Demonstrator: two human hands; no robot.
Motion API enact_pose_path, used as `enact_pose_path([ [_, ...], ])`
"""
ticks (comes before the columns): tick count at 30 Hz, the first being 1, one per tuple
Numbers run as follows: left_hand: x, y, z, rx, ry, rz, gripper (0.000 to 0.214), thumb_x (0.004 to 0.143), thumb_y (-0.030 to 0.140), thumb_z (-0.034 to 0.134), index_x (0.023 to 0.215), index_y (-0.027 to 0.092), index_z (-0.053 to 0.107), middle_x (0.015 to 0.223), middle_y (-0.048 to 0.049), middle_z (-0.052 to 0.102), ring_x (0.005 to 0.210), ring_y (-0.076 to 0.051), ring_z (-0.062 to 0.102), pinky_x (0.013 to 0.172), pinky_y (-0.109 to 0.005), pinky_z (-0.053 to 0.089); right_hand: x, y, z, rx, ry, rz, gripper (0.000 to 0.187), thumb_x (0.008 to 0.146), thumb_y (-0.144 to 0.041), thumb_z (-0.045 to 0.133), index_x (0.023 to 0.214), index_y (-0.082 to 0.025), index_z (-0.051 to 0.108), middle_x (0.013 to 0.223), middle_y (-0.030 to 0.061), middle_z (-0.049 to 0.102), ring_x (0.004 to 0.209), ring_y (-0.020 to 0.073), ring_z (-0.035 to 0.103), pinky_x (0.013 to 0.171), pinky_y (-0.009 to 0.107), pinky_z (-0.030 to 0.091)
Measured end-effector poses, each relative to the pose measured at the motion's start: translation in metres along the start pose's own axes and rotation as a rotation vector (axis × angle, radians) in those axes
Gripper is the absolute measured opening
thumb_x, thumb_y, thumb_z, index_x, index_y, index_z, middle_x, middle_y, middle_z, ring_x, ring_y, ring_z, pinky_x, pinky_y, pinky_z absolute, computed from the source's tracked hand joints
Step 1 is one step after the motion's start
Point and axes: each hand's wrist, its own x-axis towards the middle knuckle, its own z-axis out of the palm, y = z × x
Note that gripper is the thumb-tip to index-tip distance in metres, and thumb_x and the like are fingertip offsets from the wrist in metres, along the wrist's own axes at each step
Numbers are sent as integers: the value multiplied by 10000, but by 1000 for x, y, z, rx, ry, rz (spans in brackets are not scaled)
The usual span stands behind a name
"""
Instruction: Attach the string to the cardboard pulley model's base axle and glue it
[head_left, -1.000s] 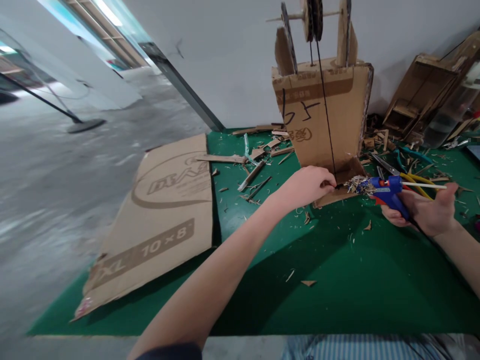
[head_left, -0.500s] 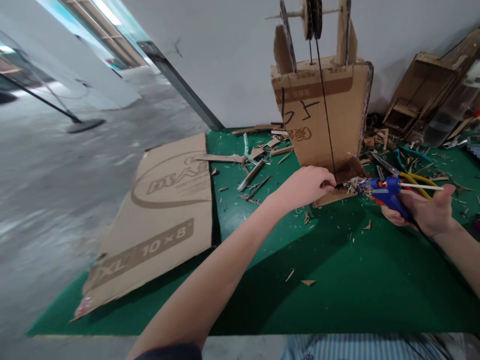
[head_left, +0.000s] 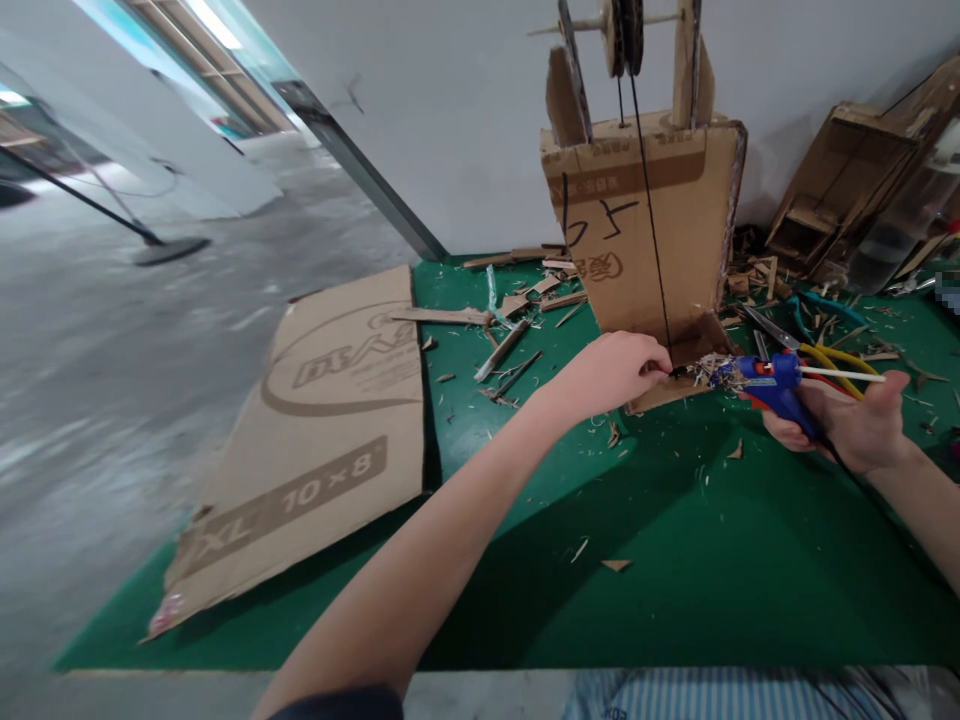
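My right hand (head_left: 847, 420) is closed round a blue hot glue gun (head_left: 780, 385), whose white glue stick (head_left: 844, 374) juts out of the back near my thumb. Scraps and fibres cling about the gun's nozzle, which points left. My left hand (head_left: 619, 370) pinches at the lower end of a black string (head_left: 655, 235), close to the nozzle. That string hangs from a cardboard pulley (head_left: 625, 35) on top of an upright cardboard structure (head_left: 675, 225) with handwritten marks. Both hands are at the structure's small base box (head_left: 701, 340); the exact grip of my left fingertips is partly hidden.
A flat cardboard sheet (head_left: 345, 400) lies over the left of the green table (head_left: 675, 610). Cardboard scraps (head_left: 525, 300) litter the back. Yellow-handled scissors (head_left: 836, 362), a second cardboard structure (head_left: 832, 180) and a clear bottle (head_left: 904, 220) are at the right.
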Motion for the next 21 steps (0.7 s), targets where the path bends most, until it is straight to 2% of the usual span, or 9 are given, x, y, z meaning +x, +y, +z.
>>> enact_pose_path([
  [5,0,-1,0,-3,3,-1,250,924,259,485,979,200,722,1033,-34,726,900,-174,636,774,-295,465,-1,-2,1,16,28,23,943,548,-1008,365,982,-196,574,643,0,431,514,122,304,436,294,202],
  [12,0,0,1,2,3,-19,259,930,270,476,996,202,717,1052,-35,724,923,-181,636,798,-301,466,-1,-1,0,13,-3,17,963,553,-1009,358,1000,-180,562,648,-8,438,501,108,309,419,276,206],
  [21,1,-1,1,16,3,5,275,923,259,465,1001,189,719,1059,-46,722,927,-184,637,788,-305,471,-1,-1,1,-9,-6,12,920,566,-1008,339,949,-200,552,666,-2,433,516,114,305,434,291,213],
])
